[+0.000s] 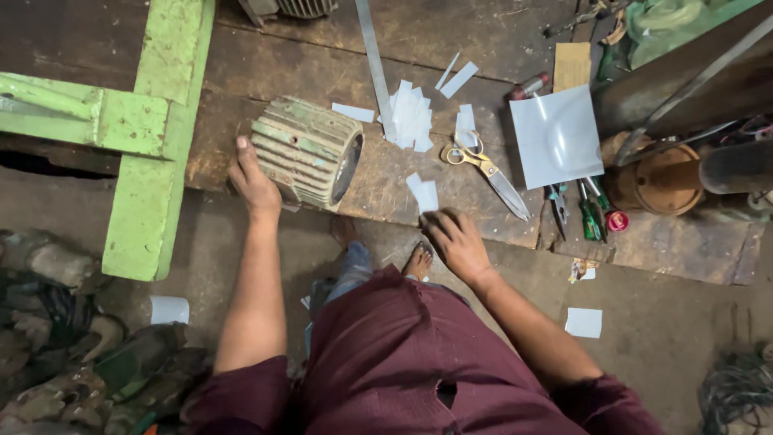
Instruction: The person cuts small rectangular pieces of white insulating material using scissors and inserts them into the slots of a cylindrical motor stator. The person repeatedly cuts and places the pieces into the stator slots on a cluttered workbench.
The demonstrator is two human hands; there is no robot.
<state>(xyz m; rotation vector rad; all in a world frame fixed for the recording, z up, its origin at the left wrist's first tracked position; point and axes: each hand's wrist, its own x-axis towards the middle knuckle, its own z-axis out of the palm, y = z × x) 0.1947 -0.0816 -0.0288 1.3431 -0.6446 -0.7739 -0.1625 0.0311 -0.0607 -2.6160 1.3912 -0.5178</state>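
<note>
No screens or signs on show here. One scrap that may be a printed wrapper or label (581,269), crumpled and multicoloured, lies on the floor just below the workboard's edge, well out past the right hand (456,239); its print is too small to make out.

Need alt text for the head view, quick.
Seen from above, a person's left hand rests against a ribbed green motor housing on a worn wooden board, while the right hand presses on cut white paper strips near yellow-handled scissors.
</note>
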